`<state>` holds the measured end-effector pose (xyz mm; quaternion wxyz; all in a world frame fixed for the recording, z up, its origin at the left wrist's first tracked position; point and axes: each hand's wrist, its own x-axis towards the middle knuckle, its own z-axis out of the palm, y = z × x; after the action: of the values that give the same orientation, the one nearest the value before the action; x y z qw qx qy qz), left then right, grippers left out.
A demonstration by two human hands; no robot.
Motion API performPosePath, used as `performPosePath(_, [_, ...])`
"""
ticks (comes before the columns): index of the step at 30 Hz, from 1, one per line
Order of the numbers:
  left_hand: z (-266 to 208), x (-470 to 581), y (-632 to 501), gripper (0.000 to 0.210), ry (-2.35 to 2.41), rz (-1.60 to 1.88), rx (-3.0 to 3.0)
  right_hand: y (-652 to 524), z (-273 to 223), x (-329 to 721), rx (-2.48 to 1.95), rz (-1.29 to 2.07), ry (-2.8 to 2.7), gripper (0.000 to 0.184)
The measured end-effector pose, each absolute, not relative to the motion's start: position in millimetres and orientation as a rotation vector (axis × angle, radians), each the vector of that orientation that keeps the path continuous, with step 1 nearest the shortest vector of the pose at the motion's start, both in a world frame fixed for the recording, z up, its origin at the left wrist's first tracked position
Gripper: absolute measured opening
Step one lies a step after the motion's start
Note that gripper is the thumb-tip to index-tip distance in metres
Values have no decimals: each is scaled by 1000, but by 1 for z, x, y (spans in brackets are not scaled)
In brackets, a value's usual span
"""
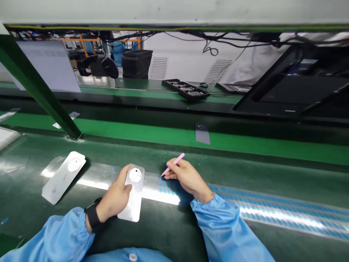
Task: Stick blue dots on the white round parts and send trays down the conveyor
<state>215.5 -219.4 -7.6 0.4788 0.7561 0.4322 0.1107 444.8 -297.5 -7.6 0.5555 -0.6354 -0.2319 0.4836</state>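
My left hand [116,193] grips the edge of a silvery rectangular panel [132,202] with rounded corners and a white round piece near its top. Pinched in my right hand [188,178] is a pair of pink tweezers [174,163], its tip pointing down-left. That tip meets or hovers just over the near end of a clear sheet [272,211] dotted with rows of small blue stickers; contact is hard to tell. To the left lies a similar panel or small stack of them [61,182], tilted on the green mat.
A green post [51,94] rises at the left. Beyond the bench runs a bright green strip [152,136] carrying a grey panel [202,133]. Farther back are a black tray [187,90], stacked black bins [136,62] and hanging cables. A white beam [174,12] crosses overhead.
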Motion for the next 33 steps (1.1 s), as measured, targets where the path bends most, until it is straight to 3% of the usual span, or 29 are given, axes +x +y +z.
performPosePath(9, [14, 209, -224, 42, 1071, -220, 2480, -308, -10, 461, -1475, 1243, -572, 40])
performPosePath(12, [10, 216, -214, 30, 920, -94, 2627, -309, -9, 463, -1430, 1256, -587, 40])
performPosePath(17, [-12, 226, -198, 41, 639, 105, 2678, -310, -14, 460, -1573, 1147, -692, 37])
performPosePath(25, [-23, 224, -198, 34, 520, 131, 2619, -308, -22, 456, -1689, 1135, -631, 43])
performPosePath(33, [-19, 225, -198, 40, 476, 91, 2585, -309, -23, 456, -1746, 1099, -680, 39])
